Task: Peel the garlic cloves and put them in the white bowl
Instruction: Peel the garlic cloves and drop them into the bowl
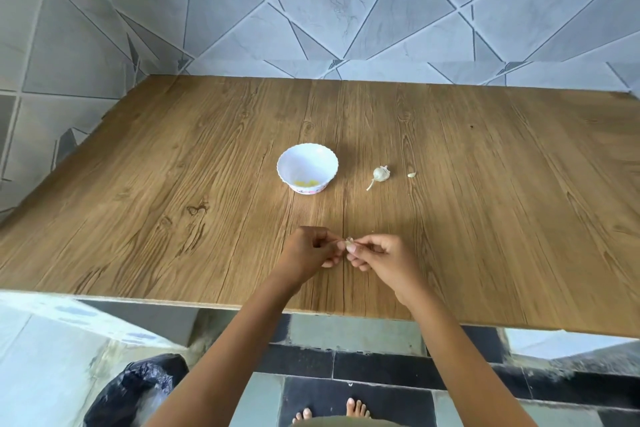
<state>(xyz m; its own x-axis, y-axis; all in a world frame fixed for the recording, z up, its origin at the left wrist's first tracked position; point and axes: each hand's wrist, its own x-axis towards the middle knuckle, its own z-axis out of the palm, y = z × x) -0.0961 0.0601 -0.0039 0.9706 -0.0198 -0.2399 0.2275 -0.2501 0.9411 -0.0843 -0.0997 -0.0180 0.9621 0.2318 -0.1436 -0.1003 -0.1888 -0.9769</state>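
Near side of the white bowl [308,158], slightly to its right: left hand [306,250] and right hand [379,258] meet over the wooden table [173,184]. Both pinch one garlic clove [350,243] between their fingertips. Skin looks partly lifted, but it's too small to say how much.

Step, as I read it: peeling this clove. Bowl already holds a few yellowish peeled cloves [306,182], so the task is underway, not done. Partial garlic bulb [381,174] lies just right of the bowl, not touching it. A loose clove [411,175] lies further right.

Next move likely calls for stripping the remaining skin, then carrying the clove forward and left and dropping it over the scalloped rim. Open wood between hands and bowl. Bowl sits well back from the table's front edge. Hands are nearer that edge, so a slipped clove could go off there. Black bag [138,388] on the floor, below-left of the bowl.
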